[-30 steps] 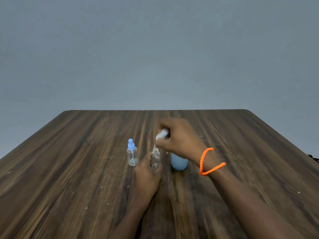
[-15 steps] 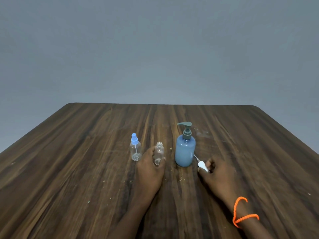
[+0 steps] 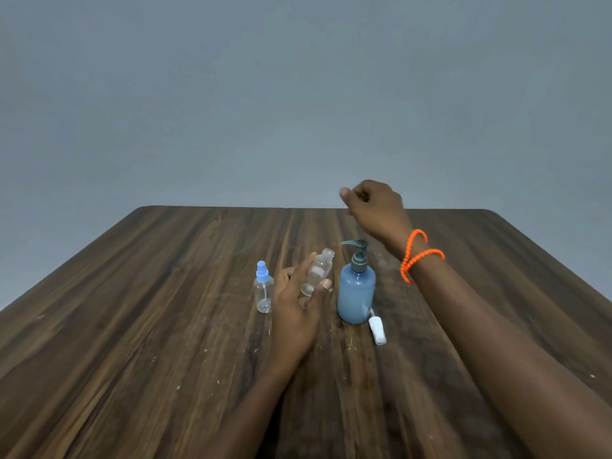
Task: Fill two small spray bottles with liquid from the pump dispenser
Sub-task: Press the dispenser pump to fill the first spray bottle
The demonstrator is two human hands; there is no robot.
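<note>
Since earlier: right hand [image 3: 372,207] rose, fingers curled empty, above blue plastic pump dispenser [image 3: 356,291] | left hand [image 3: 298,303] pinches tilted uncapped clear spray bottle [image 3: 316,273] beside it | white spray cap [image 3: 377,330] on table | risk: nozzle misses narrow neck, spills.

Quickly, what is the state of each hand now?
Left hand: holding the uncapped spray bottle, tilted.
Right hand: fingers curled, holding nothing, above the pump dispenser.
</note>
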